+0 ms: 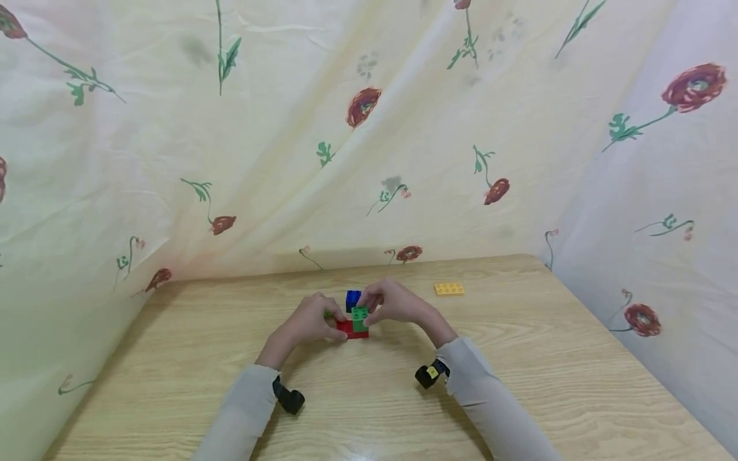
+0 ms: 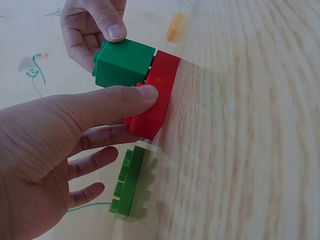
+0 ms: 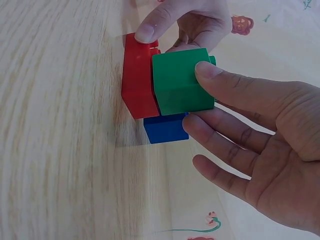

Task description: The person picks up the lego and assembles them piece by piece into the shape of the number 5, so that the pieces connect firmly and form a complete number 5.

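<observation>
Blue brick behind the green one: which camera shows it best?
Right wrist: the blue brick shows two plain faces beside the right hand. Head view shows only a small blue patch. Left wrist view hides it.

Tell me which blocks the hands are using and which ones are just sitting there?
In use:
- red block, gripped by the left hand
- green cube sitting on it, pinched by the right hand

Just lying about:
- blue block behind them
- flat green brick near the left hand
- yellow plate off to the right
</observation>
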Available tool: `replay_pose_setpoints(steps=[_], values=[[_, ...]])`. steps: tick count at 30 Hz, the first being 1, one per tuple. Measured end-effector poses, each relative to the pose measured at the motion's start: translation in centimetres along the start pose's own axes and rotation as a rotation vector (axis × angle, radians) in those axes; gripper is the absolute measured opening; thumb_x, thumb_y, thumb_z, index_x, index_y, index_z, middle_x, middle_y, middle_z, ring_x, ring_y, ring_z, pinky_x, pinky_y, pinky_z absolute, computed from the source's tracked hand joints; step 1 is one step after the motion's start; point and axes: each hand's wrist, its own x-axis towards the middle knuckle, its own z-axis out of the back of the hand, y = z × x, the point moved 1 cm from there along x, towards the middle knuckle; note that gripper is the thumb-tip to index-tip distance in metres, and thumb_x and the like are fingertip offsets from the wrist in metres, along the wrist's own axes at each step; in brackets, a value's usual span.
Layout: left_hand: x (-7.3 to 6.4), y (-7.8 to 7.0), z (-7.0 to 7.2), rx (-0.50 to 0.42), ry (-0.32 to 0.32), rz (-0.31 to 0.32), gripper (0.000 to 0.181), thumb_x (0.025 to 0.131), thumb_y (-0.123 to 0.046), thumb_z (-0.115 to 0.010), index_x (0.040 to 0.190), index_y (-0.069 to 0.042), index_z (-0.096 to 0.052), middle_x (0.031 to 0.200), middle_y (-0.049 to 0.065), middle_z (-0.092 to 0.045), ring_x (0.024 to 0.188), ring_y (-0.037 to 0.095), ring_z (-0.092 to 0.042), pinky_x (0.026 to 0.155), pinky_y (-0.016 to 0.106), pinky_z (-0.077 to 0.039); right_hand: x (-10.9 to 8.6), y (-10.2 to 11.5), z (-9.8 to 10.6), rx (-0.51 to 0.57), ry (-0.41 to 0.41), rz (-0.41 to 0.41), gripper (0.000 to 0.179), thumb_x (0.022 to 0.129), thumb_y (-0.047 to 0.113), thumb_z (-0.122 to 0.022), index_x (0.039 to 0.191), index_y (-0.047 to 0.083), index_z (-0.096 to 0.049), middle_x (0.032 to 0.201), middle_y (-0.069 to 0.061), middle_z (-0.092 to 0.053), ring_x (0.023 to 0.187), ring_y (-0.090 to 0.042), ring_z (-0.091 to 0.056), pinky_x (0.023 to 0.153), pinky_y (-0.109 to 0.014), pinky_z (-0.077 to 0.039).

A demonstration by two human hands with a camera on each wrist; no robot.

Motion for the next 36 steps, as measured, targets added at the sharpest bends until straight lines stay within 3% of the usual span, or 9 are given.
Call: replay_pose_setpoints(steps=[23, 36], values=[[-0.08, -0.28, 0.03, -0.009, -0.005, -0.027, 0.023, 0.074, -0.026, -0.093, 0.092, -0.015, -0.082, 0.097, -0.004, -0.075, 0.096, 0.016, -0.053, 0.084, 0.038, -0.043, -0.09, 0.03, -0.09, 0.030, -0.020, -0.023, 0.022, 0.082, 0.006, -0.085, 0.103, 0.007, -0.077, 0.100, -0.004, -0.076, 0.088, -0.011, -0.069, 0.080, -0.029, -0.058], [-0.28, -0.57, 0.15, -0.007, -0.009, -0.013, 0.023, 0.074, -0.026, -0.093, 0.092, -0.016, -0.082, 0.097, -0.005, -0.074, 0.101, 0.018, -0.054, 0.090, 0.044, -0.045, -0.15, 0.06, -0.17, 0.033, -0.025, -0.045, 0.022, 0.081, 0.006, -0.085, 0.102, 0.008, -0.077, 0.100, -0.003, -0.076, 0.089, -0.012, -0.070, 0.078, -0.027, -0.058]])
